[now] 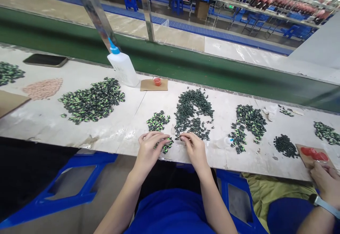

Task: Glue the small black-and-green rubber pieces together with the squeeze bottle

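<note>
My left hand [149,148] is over the near edge of the table, thumb and fingers drawn together in a pinch; anything between the tips is too small to make out. Just under its fingers lies a small heap of black-and-green pieces [167,145], with a similar heap [158,120] behind it. My right hand [196,149] pinches a tiny dark piece [181,138] between thumb and forefinger. Beyond this hand spreads a large pile of small dark-green pieces [186,106], with some loose ones reaching toward my fingertips.
A white squeeze bottle [123,69] with a blue nozzle stands behind, near a cardboard piece [146,85] bearing a small red cup [157,81]. More piles [92,101] lie left and right. A phone [45,60] rests far left. A co-worker's hand [325,181] is at right.
</note>
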A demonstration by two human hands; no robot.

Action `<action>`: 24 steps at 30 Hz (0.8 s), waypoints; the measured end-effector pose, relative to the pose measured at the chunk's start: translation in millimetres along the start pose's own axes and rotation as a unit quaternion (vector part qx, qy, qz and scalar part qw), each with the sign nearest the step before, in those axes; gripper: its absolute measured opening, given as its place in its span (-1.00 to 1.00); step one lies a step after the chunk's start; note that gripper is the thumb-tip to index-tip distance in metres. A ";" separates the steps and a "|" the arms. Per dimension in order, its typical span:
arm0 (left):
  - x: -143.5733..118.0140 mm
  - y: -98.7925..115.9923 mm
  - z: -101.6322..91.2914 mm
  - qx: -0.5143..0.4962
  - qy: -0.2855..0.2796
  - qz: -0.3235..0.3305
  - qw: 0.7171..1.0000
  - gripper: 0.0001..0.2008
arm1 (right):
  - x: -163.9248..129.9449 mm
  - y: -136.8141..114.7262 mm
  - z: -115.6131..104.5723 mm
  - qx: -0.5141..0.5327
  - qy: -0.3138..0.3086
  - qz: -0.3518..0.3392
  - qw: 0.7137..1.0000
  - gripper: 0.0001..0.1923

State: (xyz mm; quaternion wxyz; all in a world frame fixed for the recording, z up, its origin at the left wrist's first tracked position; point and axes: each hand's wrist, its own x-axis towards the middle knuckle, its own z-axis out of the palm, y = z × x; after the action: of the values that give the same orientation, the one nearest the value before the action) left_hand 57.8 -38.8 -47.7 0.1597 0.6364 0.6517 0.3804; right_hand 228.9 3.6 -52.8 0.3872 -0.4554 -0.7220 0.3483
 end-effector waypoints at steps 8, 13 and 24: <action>-0.1 8.7 11.8 -0.003 -0.009 0.090 0.996 -0.84 | -11.3 -9.0 -0.7 0.148 0.016 0.113 0.982 -0.81; -0.7 14.7 14.4 0.007 -0.002 0.107 0.994 -0.83 | -12.8 -9.0 -3.7 0.176 0.011 0.135 0.975 -0.83; 1.2 26.9 16.8 -0.002 0.000 0.168 0.986 -0.79 | -22.9 -5.3 -7.1 0.336 0.060 0.218 0.914 -0.69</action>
State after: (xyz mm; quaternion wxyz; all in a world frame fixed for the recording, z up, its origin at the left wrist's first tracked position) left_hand 88.4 -35.4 -39.6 0.0947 0.7368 0.5347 0.4028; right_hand 239.6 -18.3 -50.5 0.4742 -0.4644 -0.4205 0.6186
